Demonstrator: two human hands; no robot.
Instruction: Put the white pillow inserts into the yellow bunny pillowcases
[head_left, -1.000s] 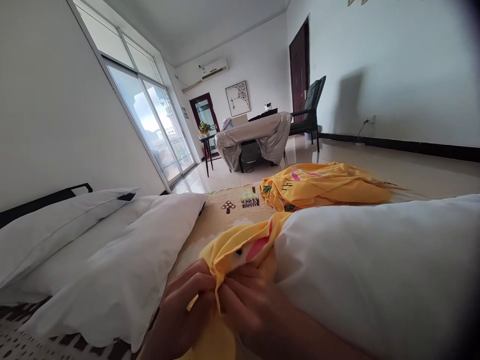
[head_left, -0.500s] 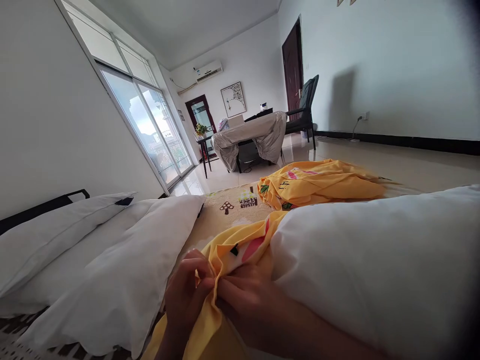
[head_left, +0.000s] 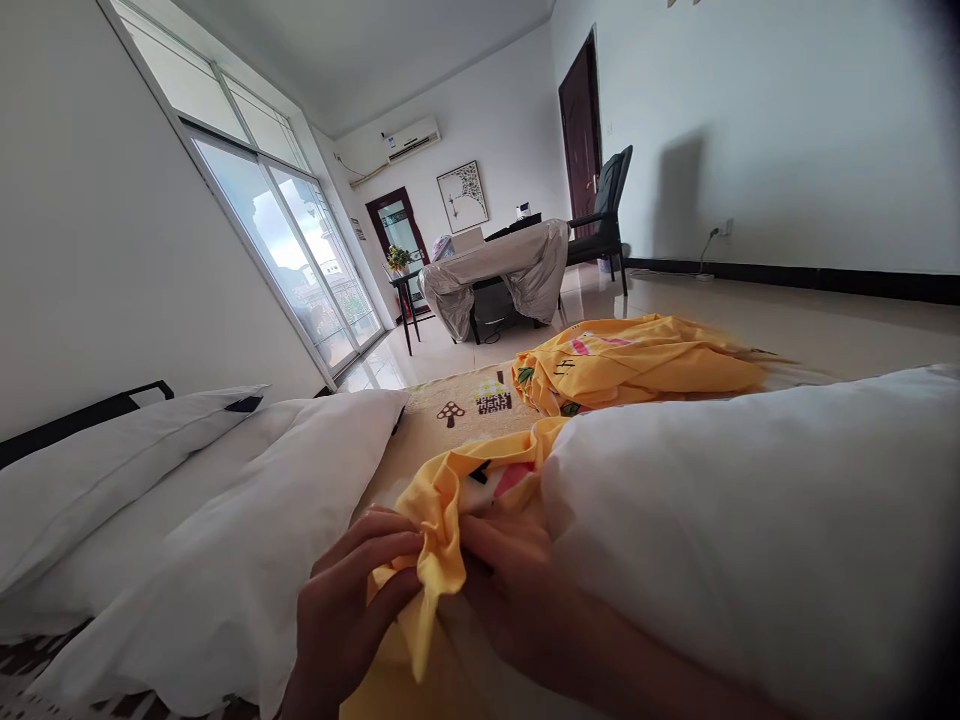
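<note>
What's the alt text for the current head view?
A person's left hand pinches bunched yellow printed fabric while the right hand touches it, beside a plump white pillow. More white pillows lie at left; more yellow printed cloth lies crumpled beyond, with a draped table and dark armchair in the background.

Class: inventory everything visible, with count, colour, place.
Held cloth: one, yellow, between hands
Cloth heap: one, yellow, beyond
Pillows: at least three, white, both sides
Patterned spread: one, beige, centre
Covered table: one, grey, background
Plant: one, green, background
Chair: one, black, beside table
Doors: two, dark reddish, background
Picture: one, monochrome, far wall
Air conditioner: one, white, far wall
Window: one, clear, left
Left hand: one, bare, pinching cloth
Right hand: one, bare, against cloth
</note>
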